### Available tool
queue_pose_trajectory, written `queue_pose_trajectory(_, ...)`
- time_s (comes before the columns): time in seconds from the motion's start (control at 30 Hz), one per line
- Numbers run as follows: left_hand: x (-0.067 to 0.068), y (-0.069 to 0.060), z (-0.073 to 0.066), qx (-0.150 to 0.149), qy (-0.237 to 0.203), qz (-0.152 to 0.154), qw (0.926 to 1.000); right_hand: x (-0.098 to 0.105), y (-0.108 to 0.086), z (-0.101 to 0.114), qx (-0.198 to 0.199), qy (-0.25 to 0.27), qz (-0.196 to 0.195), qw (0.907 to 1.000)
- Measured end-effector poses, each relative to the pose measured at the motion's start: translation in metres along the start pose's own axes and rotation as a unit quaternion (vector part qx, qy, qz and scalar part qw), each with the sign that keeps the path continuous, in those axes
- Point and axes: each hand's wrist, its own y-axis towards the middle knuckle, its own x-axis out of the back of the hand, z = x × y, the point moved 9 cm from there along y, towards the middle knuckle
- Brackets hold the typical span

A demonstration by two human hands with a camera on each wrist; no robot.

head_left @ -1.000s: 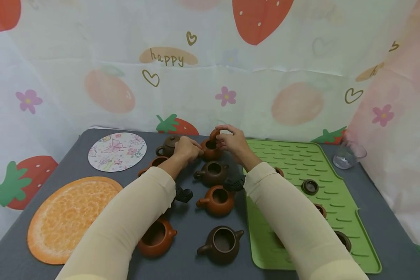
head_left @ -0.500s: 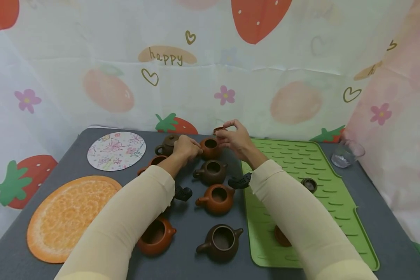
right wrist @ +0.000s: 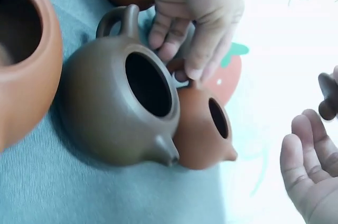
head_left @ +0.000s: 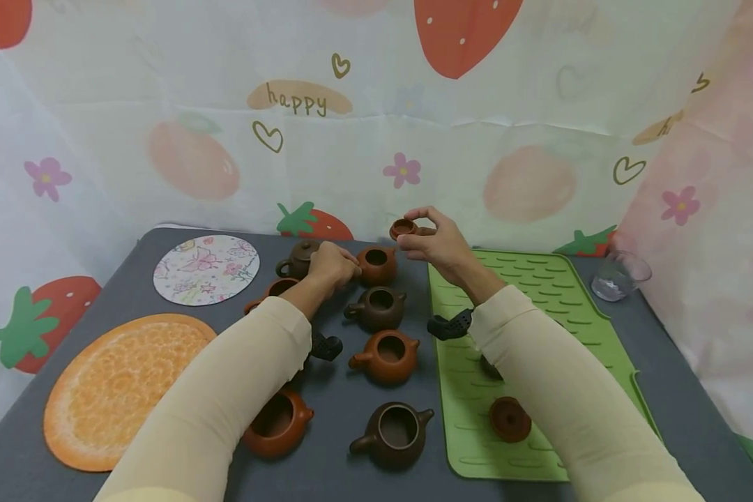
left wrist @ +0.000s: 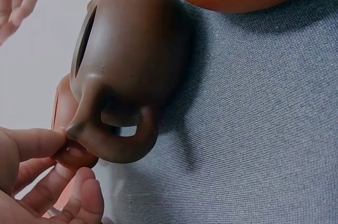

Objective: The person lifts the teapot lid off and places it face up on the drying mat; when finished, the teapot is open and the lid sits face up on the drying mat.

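At the back of the table my left hand (head_left: 334,268) pinches the handle (right wrist: 179,70) of a small reddish-brown teapot (head_left: 378,270). That teapot has no lid on it, and its mouth faces up. My right hand (head_left: 444,245) holds a small round teapot lid (head_left: 404,229) in the air, up and to the right of this pot. The lid's hollow underside faces my head camera. Just in front stands a dark brown teapot (head_left: 381,317), also lidless; its handle (left wrist: 124,147) is close to my left fingertips in the left wrist view.
In front are an orange-brown teapot (head_left: 390,357), a dark teapot (head_left: 398,436) and another orange one (head_left: 279,425). A brown teapot (head_left: 298,259) stands behind my left hand. A green mat (head_left: 477,446) bears a lid (head_left: 510,418). A glass cup (head_left: 620,277) stands at right.
My right hand has lifted the lid up off the mouth of the reddish-brown teapot and moved right, turning its underside into view. My left hand stays at the handle.
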Motion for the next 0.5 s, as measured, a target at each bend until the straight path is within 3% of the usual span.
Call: queue_pose_trajectory(0.5, -0.001, -0.001, -0.001, 0.005, -0.005, 0.011, 0.9999, 0.031, -0.022, 0.016, 0.001, -0.123, -0.023, 0.9921)
